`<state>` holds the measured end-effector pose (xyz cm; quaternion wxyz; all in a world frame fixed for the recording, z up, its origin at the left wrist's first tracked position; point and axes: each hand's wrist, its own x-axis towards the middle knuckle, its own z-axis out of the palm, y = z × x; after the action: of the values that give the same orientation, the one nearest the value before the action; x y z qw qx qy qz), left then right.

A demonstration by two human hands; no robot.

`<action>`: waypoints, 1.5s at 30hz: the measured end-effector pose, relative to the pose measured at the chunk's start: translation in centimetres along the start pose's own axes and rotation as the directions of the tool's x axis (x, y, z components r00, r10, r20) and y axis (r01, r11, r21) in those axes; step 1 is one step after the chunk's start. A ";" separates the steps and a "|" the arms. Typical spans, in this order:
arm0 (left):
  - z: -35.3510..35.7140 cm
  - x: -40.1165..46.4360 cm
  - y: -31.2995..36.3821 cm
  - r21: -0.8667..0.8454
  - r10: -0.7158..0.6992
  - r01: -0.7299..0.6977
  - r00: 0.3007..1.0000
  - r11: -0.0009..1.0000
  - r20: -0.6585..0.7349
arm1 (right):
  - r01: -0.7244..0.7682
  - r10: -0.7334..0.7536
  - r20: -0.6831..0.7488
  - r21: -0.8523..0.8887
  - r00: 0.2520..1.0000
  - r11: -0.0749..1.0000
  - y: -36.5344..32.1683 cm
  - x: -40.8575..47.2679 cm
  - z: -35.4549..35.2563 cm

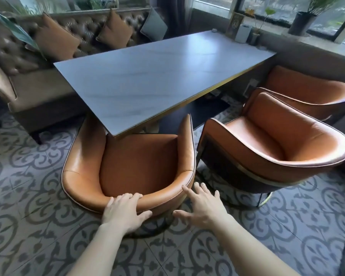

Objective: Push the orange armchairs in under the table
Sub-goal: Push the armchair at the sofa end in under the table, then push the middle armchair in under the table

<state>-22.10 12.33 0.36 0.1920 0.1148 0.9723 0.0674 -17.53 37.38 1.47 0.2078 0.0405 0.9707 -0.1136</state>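
Note:
Three orange leather armchairs stand along the near side of a long grey table (157, 76). The nearest armchair (131, 168) has its seat front tucked under the table's corner. My left hand (124, 212) grips the top of its curved backrest, fingers over the rim and thumb behind. My right hand (199, 206) hovers open with spread fingers just off the backrest's right end. A second armchair (271, 148) stands to the right, turned at an angle and clear of the table. The third armchair (307, 90) sits further back beside the table's long edge.
A brown tufted sofa (38, 82) with cushions runs along the table's far side. A menu stand and small pots (241, 30) sit at the table's far end by the window ledge. Patterned floor tiles (32, 196) surround me.

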 end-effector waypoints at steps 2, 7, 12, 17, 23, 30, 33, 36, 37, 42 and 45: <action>-1.3 -0.8 2.5 -0.011 0.016 -0.017 1.000 1.000 -0.004 | -0.012 0.012 -0.011 0.003 1.000 1.000 1.0 -1.6 -1.9; -4.4 -2.5 9.5 -0.030 0.066 -0.067 0.997 0.997 -0.025 | -0.052 0.052 -0.043 -0.013 0.998 0.999 5.6 -5.9 -6.8; -6.8 -4.5 18.2 -0.019 0.076 -0.077 0.996 0.997 -0.053 | -0.085 0.085 -0.095 0.004 0.992 0.996 13.3 -10.0 -10.8; -7.9 -6.9 28.5 -0.007 0.112 -0.113 0.990 0.994 -0.088 | -0.102 0.106 -0.135 0.035 0.985 0.994 22.0 -14.5 -14.4; -8.4 -6.4 38.8 0.031 0.165 -0.162 0.977 0.986 -0.132 | -0.152 0.159 -0.175 0.050 0.972 0.987 31.0 -17.4 -18.0; -9.1 -1.0 46.8 0.046 0.224 -0.220 0.961 0.974 -0.163 | -0.196 0.199 -0.198 0.035 0.960 0.980 39.2 -15.6 -21.0; -9.0 2.9 49.8 0.038 0.256 -0.254 0.956 0.967 -0.144 | -0.224 0.224 -0.193 0.025 0.955 0.974 42.6 -12.9 -22.4; -9.2 7.8 52.6 0.025 0.277 -0.277 0.950 0.961 -0.143 | -0.252 0.254 -0.185 0.036 0.949 0.967 45.8 -9.3 -24.0; -9.3 9.5 53.5 0.012 0.277 -0.278 0.951 0.961 -0.141 | -0.258 0.259 -0.183 0.030 0.948 0.966 46.8 -8.1 -24.7; -11.1 16.9 57.9 -0.024 0.266 -0.272 0.953 0.962 -0.144 | -0.281 0.278 -0.166 0.006 0.946 0.960 51.0 -2.6 -29.0; -11.9 20.2 59.5 -0.006 0.266 -0.269 0.954 0.963 -0.135 | -0.279 0.274 -0.145 -0.015 0.951 0.960 53.0 0.6 -31.1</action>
<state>-33.17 73.71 14.49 0.1173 0.2383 0.9576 0.1119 -23.64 96.29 18.09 0.1532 0.1801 0.9696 -0.0633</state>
